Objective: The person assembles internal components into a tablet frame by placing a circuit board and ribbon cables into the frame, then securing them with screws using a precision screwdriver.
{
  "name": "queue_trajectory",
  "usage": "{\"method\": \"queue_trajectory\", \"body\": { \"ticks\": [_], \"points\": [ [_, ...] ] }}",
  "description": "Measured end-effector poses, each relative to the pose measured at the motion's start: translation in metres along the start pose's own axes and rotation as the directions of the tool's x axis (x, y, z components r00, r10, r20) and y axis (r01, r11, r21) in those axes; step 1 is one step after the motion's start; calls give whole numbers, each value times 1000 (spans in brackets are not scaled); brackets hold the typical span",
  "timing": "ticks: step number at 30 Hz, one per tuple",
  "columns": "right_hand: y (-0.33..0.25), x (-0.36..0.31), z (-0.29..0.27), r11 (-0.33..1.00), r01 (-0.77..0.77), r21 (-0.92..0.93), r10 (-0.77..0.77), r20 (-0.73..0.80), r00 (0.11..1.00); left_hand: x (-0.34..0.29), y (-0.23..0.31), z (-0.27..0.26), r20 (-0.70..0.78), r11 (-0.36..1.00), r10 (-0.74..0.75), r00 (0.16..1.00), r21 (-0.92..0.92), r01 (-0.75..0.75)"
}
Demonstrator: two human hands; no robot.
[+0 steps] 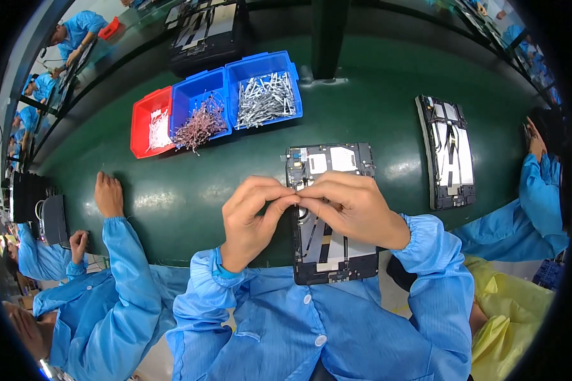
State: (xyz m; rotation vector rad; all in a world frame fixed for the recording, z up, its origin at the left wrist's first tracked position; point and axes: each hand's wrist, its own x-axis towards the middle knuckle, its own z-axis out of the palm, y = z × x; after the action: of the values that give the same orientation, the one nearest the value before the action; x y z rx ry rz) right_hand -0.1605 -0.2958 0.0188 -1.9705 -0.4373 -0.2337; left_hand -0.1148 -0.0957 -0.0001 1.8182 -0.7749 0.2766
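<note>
An opened tablet-like device (357, 247), black with silver plates and dark ribbon cables, lies at the table's front edge before me. Above its upper left part my left hand (245, 219) and my right hand (359, 206) meet, thumbs and fingertips pinched together. Whatever they hold between the fingertips is hidden or too small to make out. Part of the device is covered by both hands.
Beyond the device stand a red bin (138, 130) of small white pieces, a blue bin (183, 95) of thin reddish wired parts and another blue bin (260, 61) of silvery strips. Stacked devices (451, 152) lie right. A co-worker's hand (109, 193) rests left on the green table (388, 101).
</note>
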Motion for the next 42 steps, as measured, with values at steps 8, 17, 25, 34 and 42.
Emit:
{"method": "queue_trajectory", "body": {
  "ticks": [8,17,25,34,42],
  "points": [
    [5,1,6,995,35,-88,-37,-13,999,-2,-11,-7,107,974,75,991,207,-96],
    [34,5,15,982,-2,-191,2,0,1000,-4,-26,-4,220,903,-424,879,19,430],
    [37,6,18,963,2,-268,5,25,1000,6,-34,-9,462,468,-698,547,-284,837],
    [42,3,18,927,113,-357,-105,40,994,10,-32,-5,456,469,-716,529,-248,848],
    [40,4,13,924,86,-372,-54,98,994,13,-30,-6,456,473,-724,518,-219,854]
  ]
}}
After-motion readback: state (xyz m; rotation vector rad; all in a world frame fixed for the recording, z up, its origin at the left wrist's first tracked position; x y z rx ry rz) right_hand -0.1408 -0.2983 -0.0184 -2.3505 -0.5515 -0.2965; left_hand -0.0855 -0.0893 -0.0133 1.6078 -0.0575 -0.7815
